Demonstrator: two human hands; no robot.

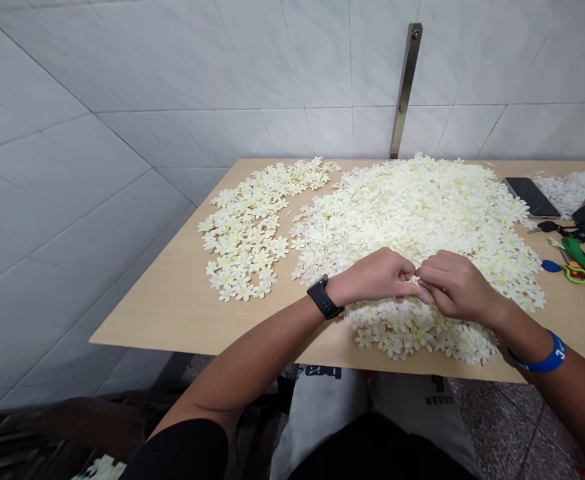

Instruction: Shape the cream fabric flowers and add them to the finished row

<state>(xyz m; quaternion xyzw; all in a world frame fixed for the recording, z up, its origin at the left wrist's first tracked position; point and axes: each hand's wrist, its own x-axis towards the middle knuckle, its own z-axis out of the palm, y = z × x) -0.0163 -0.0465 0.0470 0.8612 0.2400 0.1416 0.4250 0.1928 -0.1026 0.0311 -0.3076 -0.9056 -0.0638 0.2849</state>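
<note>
Before us spreads a pale tan bench (167,307), and the broadest thing on it is a heap of white blossoms (422,207), mounded thickly across the middle and reaching nearly to the back edge. We see it brightest at its centre, where the petals run together into one creamy mass; toward its left fringe the blossoms lie thinner, with a faint pinkish cast. To the left, a smaller drift of blossoms (245,227) curves over bare bench, cream-white with soft yellow middles. Nearest us, close to the front edge, a frontmost cluster (417,333) fills the space below our hands, its flowers tilted every which way.

Our left hand (375,275) and right hand (452,283) meet above the blossoms, between the heap and this cluster. The fingers of both are curled in, with the tips brought together; we cannot tell whether they pinch a blossom, since the hands hide the spot.

Smallest of all is a single blossom (245,291) at the drift's lower rim: we make out separate rounded white petals, opened flat around a pale yellow heart.
</note>
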